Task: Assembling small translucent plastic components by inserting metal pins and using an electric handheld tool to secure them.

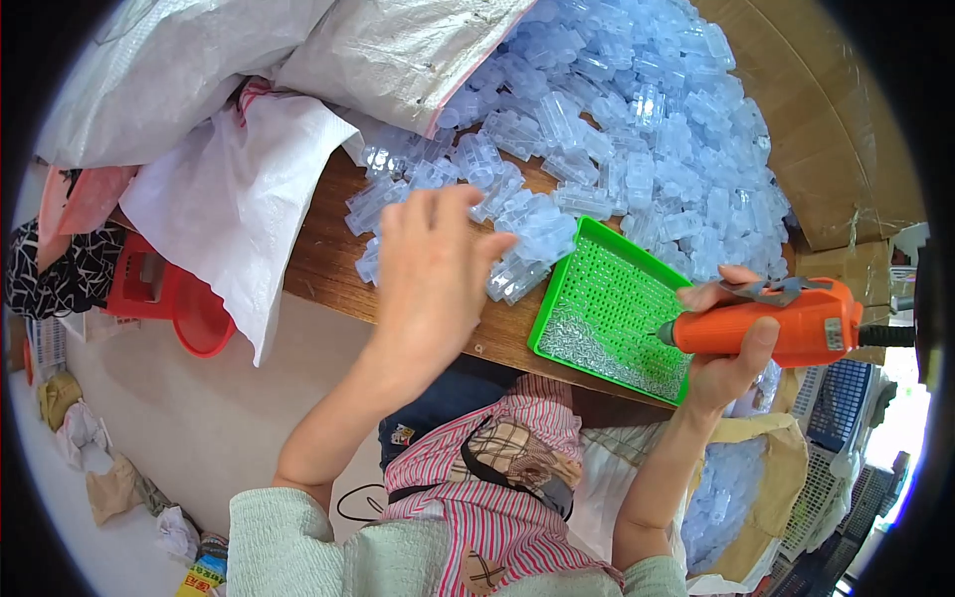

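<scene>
My right hand [731, 348] is wrapped round an orange electric screwdriver [786, 326], whose tip points left over a green tray [558, 289]. Small silvery screws [587, 348] lie heaped along the near side of this perforated tray. Over the table's near edge hovers my left hand [433, 259], fingers apart, with nothing visible in it. Just beyond and beside its fingers lie several clear plastic pieces [532, 227], loose on the wooden table [323, 249]. Whether the left fingertips touch any of them I cannot tell.
A large pile of clear plastic pieces [637, 129] covers the far table, against cardboard [821, 119] at right. White woven sacks [239, 179] hang over the left side. A red basin [204, 313] sits below left; an open sack [731, 488] of clear pieces stands lower right.
</scene>
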Available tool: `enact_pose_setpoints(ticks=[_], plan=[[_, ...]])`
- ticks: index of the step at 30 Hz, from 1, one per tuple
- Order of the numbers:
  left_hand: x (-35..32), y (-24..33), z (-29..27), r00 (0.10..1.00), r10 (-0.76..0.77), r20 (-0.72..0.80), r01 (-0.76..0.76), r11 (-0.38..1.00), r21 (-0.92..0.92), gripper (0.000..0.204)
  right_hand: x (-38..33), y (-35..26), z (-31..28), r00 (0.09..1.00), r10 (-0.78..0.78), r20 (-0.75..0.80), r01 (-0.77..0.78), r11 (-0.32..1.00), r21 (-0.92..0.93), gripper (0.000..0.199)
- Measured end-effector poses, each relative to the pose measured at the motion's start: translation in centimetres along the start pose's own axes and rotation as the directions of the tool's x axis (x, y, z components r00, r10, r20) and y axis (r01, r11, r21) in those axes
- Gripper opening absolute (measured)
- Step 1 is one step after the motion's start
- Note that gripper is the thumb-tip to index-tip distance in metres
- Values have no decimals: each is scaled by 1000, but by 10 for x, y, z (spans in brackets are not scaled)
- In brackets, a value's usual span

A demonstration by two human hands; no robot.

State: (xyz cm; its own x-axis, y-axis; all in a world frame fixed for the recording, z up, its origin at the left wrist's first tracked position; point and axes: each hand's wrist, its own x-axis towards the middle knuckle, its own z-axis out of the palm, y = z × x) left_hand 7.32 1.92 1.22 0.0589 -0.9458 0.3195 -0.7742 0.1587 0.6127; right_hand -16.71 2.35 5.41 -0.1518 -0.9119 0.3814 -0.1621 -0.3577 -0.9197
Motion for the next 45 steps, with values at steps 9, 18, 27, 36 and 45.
enact_pose_setpoints(ticks=[9, 18, 27, 36, 45], plan=[[-37, -1, -34, 928, -315, 199, 234, 909, 346, 41, 4, 17, 11, 995, 95, -4, -92, 974, 206, 63], [-57, -2, -19, 955, -202, 218, 272, 887, -372, 22, -5, 38, 30, 997, 75, -15, -71, 984, 165, 79], [-93, 29, 0, 538, -74, 840, 837, -75, -543, 41, -7, 54, 33, 997, 76, -19, -70, 971, 229, 78], [-94, 42, 23, 455, -126, 881, 856, -210, -472, 34, -10, 54, 36, 995, 97, 13, -97, 967, 236, 80], [-96, 43, 29, 525, -135, 841, 823, -174, -541, 29, -9, -6, 14, 937, -145, 318, -75, 805, 588, 84]])
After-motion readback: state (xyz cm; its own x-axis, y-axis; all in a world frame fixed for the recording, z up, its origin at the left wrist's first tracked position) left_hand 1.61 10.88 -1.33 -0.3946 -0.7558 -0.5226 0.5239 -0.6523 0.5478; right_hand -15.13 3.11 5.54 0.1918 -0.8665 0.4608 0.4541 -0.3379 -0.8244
